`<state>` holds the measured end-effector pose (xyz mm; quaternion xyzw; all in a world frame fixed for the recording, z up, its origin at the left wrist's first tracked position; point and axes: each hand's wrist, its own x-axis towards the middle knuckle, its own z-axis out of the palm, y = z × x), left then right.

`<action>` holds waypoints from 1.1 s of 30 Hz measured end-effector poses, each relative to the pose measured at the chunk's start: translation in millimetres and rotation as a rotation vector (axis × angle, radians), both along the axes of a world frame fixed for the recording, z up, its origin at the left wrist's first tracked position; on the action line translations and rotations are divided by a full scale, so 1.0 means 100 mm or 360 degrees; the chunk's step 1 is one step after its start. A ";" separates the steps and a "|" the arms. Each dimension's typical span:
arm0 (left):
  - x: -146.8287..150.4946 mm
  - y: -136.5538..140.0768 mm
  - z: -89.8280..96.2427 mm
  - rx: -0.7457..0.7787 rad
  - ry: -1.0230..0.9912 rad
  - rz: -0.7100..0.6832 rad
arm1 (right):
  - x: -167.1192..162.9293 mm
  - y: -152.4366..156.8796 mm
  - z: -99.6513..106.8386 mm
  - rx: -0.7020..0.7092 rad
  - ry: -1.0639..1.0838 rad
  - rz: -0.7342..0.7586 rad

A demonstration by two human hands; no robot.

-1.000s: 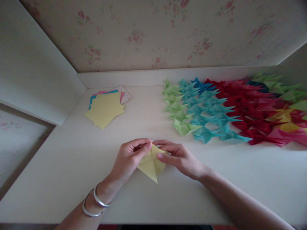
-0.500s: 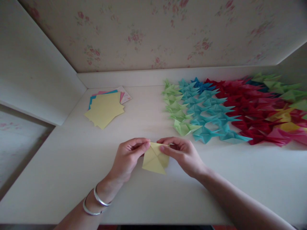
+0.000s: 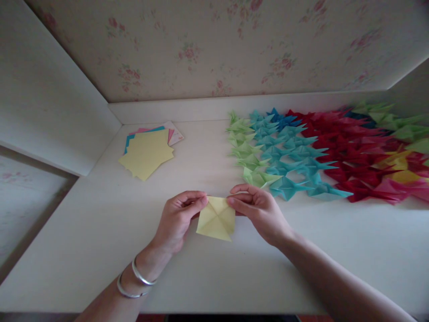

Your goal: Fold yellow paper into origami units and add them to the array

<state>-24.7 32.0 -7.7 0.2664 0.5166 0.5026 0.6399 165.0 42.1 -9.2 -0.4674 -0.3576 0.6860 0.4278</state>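
White desk [image 3: 83, 250] below, I see left hand [image 3: 179, 219] and right hand [image 3: 259, 210] each pinching an upper corner of creased yellow paper [image 3: 217, 219], squarish between them, neither nearer; beyond, loose sheets [image 3: 145, 154] leftward, folded shapes [image 3: 298, 154] rightward.

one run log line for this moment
left hand: pinches creased yellow paper at top left | right hand: pinches it at top right | table: paper stack left, origami cranes right

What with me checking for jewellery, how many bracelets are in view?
2, both around the left wrist: one bracelet nearer the left hand, the other bracelet farther from it.
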 end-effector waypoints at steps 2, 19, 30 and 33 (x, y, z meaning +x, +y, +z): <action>0.00 -0.01 -0.01 0.0020 0.0032 0.0001 | 0.00 0.01 -0.01 -0.0006 -0.0034 -0.0038; 0.01 -0.02 -0.03 0.0069 0.0074 -0.0108 | 0.01 -0.02 -0.02 0.0100 -0.0105 0.0277; 0.01 -0.06 -0.07 0.0130 0.0179 -0.0194 | 0.03 -0.04 -0.04 0.0143 -0.0288 0.0553; 0.02 -0.09 -0.02 0.0162 0.0330 -0.0246 | 0.04 -0.04 -0.05 0.0188 -0.0355 0.0467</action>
